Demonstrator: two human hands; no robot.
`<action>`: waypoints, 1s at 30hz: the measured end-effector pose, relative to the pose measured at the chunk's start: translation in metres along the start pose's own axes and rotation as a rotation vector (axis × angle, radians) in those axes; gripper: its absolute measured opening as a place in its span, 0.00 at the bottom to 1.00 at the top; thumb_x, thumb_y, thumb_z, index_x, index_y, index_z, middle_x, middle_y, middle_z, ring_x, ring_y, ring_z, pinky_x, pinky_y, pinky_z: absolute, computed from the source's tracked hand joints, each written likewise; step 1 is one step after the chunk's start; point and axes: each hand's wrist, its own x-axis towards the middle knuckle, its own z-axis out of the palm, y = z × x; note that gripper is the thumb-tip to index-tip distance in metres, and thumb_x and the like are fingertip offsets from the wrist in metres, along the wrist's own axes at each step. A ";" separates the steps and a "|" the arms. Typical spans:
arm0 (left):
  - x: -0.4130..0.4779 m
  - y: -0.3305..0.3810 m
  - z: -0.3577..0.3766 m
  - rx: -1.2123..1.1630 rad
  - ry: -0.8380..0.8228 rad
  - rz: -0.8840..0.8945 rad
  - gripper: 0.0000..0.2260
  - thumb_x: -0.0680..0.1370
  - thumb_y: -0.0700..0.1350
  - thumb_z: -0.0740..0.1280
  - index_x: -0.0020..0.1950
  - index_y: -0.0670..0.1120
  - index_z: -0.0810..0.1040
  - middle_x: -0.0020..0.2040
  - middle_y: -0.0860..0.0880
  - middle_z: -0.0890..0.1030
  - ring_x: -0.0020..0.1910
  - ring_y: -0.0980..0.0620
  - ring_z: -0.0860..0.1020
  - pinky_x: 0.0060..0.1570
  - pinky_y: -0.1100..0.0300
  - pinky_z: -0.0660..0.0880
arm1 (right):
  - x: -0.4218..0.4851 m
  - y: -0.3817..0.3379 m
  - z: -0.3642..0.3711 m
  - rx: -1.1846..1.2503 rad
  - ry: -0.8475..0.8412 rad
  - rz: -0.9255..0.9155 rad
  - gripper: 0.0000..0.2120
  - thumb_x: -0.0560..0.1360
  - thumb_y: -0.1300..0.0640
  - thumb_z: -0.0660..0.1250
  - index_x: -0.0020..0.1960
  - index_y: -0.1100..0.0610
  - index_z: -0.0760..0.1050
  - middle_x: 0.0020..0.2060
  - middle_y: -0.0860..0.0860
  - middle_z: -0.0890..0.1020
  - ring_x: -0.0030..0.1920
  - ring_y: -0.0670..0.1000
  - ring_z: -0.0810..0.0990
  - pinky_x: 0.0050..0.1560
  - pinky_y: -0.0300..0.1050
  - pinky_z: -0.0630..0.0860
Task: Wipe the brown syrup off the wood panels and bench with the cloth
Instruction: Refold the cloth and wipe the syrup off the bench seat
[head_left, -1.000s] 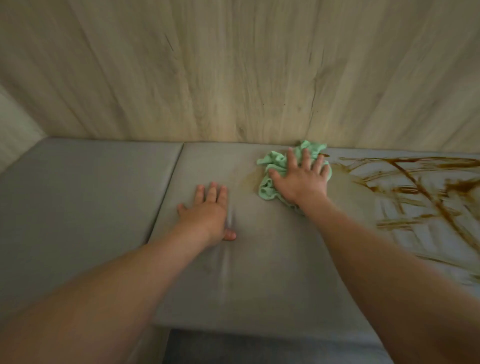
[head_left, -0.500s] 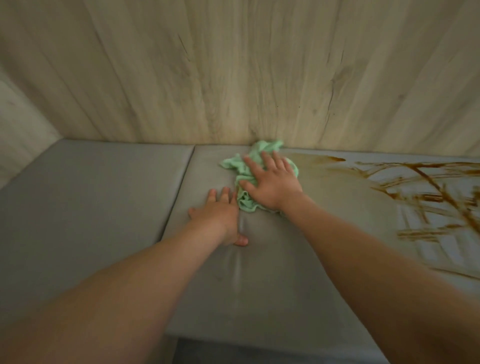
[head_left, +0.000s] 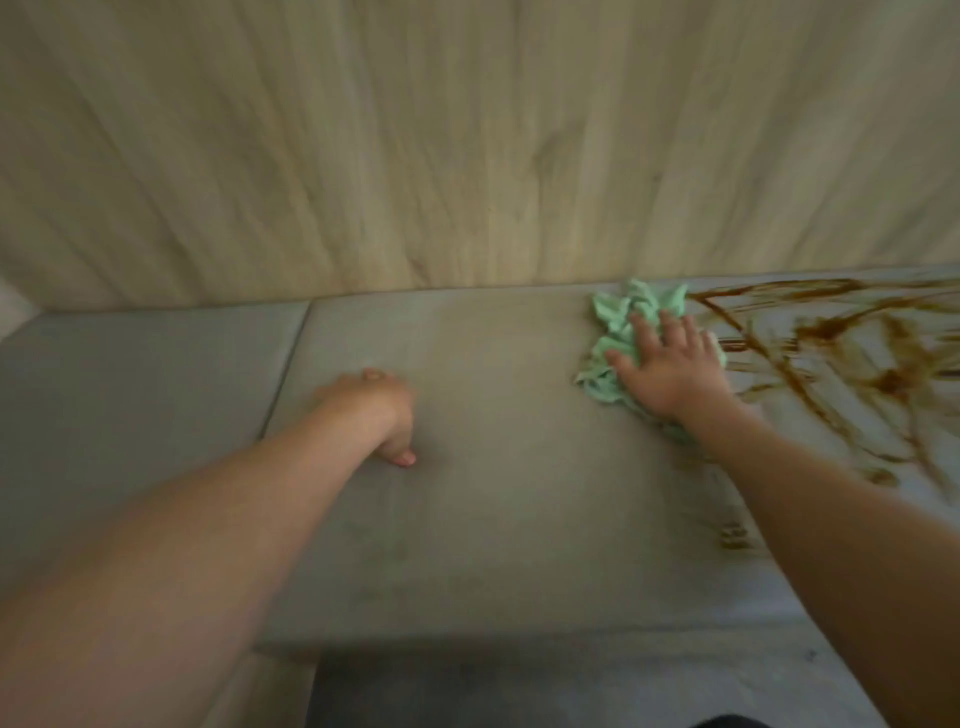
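We see no readable txt, labels, brands, nos. or signs: none on the wood panels (head_left: 467, 156), the desk (head_left: 519, 519) or the cloth (head_left: 615, 319). Pic is blurry throughout.
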 end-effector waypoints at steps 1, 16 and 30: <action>-0.009 0.015 -0.017 0.088 -0.066 -0.016 0.44 0.71 0.66 0.74 0.79 0.44 0.65 0.79 0.44 0.66 0.76 0.36 0.67 0.74 0.36 0.65 | -0.016 0.004 0.002 0.007 0.010 -0.027 0.38 0.79 0.28 0.46 0.84 0.43 0.45 0.84 0.56 0.50 0.83 0.59 0.47 0.82 0.57 0.45; 0.011 0.177 -0.067 -0.208 0.233 0.313 0.47 0.71 0.77 0.59 0.84 0.57 0.48 0.84 0.46 0.50 0.81 0.37 0.55 0.74 0.34 0.61 | -0.070 0.091 -0.001 0.056 0.013 0.014 0.38 0.79 0.27 0.45 0.84 0.40 0.44 0.84 0.51 0.47 0.84 0.56 0.42 0.82 0.56 0.40; -0.029 0.180 -0.080 -0.379 0.162 0.253 0.41 0.76 0.67 0.69 0.83 0.60 0.53 0.82 0.54 0.49 0.81 0.37 0.50 0.69 0.27 0.63 | 0.057 0.096 -0.013 0.017 0.056 -0.009 0.38 0.79 0.28 0.46 0.84 0.42 0.49 0.84 0.53 0.51 0.83 0.59 0.50 0.82 0.59 0.47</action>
